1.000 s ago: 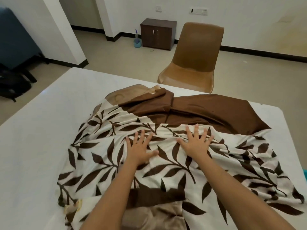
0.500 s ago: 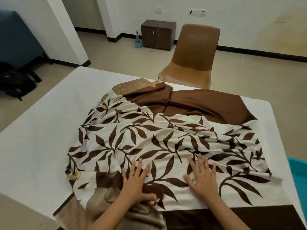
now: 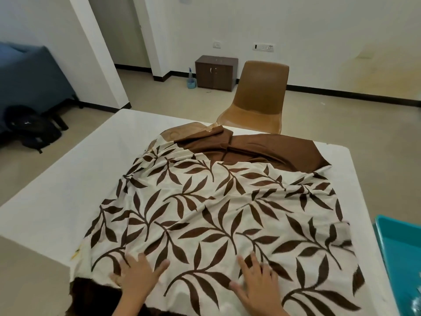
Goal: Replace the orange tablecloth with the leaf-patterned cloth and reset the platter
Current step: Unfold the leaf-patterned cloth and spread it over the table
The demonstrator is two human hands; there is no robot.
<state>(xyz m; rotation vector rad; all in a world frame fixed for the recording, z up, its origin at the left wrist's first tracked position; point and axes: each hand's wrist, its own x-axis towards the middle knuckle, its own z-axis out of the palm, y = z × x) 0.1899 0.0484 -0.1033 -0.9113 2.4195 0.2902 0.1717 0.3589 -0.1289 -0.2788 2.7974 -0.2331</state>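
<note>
The cream cloth with brown leaves (image 3: 216, 213) lies spread over the white table (image 3: 68, 190), rumpled at its far end. Its plain brown border (image 3: 262, 149) is bunched up at the far side, and another dark brown band hangs over the near edge. My left hand (image 3: 136, 275) lies flat on the cloth near the front left, fingers spread. My right hand (image 3: 258, 281) lies flat on it near the front middle, fingers also spread. No orange cloth or platter is in view.
A brown plastic chair (image 3: 257, 99) stands at the table's far side. A teal bin (image 3: 401, 258) sits at the right edge. A dark cabinet (image 3: 216, 73) and a spray bottle (image 3: 191, 78) are by the back wall. A black bag (image 3: 34, 128) lies on the floor at left.
Both hands slid back over the cloth from its far middle toward the near edge, flattening it. The leaf cloth now lies smoother and reaches further toward me.
</note>
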